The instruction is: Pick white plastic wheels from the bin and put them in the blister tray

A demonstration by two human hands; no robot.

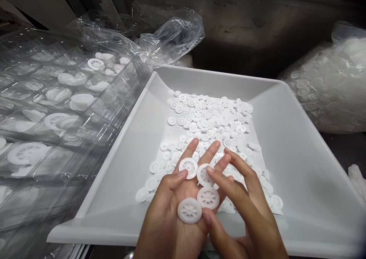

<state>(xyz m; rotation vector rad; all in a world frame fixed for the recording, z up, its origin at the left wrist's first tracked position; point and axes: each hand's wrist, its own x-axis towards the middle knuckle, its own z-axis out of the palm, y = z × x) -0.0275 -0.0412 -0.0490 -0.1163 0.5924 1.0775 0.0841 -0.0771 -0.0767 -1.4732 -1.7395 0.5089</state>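
Observation:
My left hand lies palm up over the front of the tray, holding several white plastic gears on its palm and fingers. One toothed gear rests near the base of the fingers, and another sits beside it. My right hand hovers just above, with its fingertips touching the edge of a gear on the left hand. A loose layer of similar spoked gears covers the middle of the white tray.
A transparent blister tray with moulded pockets holding white parts fills the left side. Crumpled transparent plastic film lies behind it. A plastic bag of white gears sits at the right, and a dark metal wall stands behind.

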